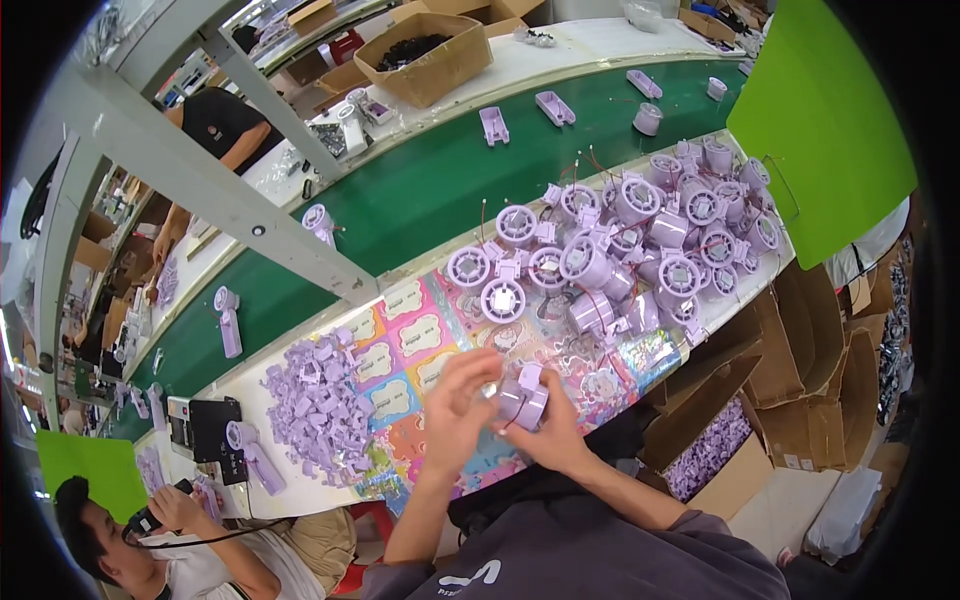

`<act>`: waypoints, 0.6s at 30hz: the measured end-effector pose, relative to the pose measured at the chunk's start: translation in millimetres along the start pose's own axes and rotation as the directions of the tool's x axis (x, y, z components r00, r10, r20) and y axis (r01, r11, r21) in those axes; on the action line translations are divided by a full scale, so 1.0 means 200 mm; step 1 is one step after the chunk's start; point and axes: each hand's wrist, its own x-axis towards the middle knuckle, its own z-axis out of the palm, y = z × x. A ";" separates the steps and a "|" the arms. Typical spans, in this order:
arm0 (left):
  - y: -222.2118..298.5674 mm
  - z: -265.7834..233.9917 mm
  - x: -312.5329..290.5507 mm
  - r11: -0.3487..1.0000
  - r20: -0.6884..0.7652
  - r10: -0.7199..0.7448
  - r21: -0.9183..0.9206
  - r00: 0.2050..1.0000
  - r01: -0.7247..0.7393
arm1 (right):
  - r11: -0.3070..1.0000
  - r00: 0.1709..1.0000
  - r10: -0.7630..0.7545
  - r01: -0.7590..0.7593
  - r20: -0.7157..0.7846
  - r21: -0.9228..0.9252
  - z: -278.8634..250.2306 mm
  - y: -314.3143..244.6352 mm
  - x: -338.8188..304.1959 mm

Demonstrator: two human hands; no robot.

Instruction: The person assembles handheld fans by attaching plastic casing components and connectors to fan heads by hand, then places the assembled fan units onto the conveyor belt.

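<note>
In my right hand [557, 432] is a lilac round plastic fan housing [523, 402], its small square bracket facing up, held over the patterned table covering. Close to its left side is my left hand [460, 408], fingers bent and pressed together around a small pale, shiny bit too small to name. A heap of similar lilac fan housings [580, 258], with round grilles and thin red wires, lies ahead to the right. To the left sits a pile of small lilac plastic pieces [318, 408].
A green conveyor belt [400, 165] beyond the table carries lilac shells. Cardboard boxes [745, 470] stand at the lower right, a green panel [830, 120] at the far right. At left, a co-worker [170, 540] holds a dark tool; another person [225, 130] works across the belt.
</note>
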 end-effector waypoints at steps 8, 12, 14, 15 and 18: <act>0.01 -0.11 1.14 0.430 0.142 0.425 0.837 0.894 -0.337 | 0.713 0.925 -0.311 0.380 0.220 -0.589 -0.25 0.02 0.17; -0.15 -0.23 1.65 -0.075 0.360 0.235 0.933 0.903 -0.352 | 0.686 0.880 -0.381 0.475 0.284 -0.552 -0.21 0.04 0.20; -0.24 -0.15 1.84 -0.221 0.392 0.220 0.912 0.893 -0.346 | 0.681 0.886 -0.375 0.462 0.271 -0.569 -0.23 0.04 0.19; -0.30 -0.11 1.94 -0.364 0.417 0.198 0.872 0.887 -0.328 | 0.681 0.899 -0.362 0.436 0.247 -0.588 -0.24 0.04 0.18; -0.38 -0.07 2.18 -0.406 0.396 0.100 0.854 0.913 -0.326 | 0.678 0.902 -0.373 0.425 0.217 -0.600 -0.25 0.06 0.18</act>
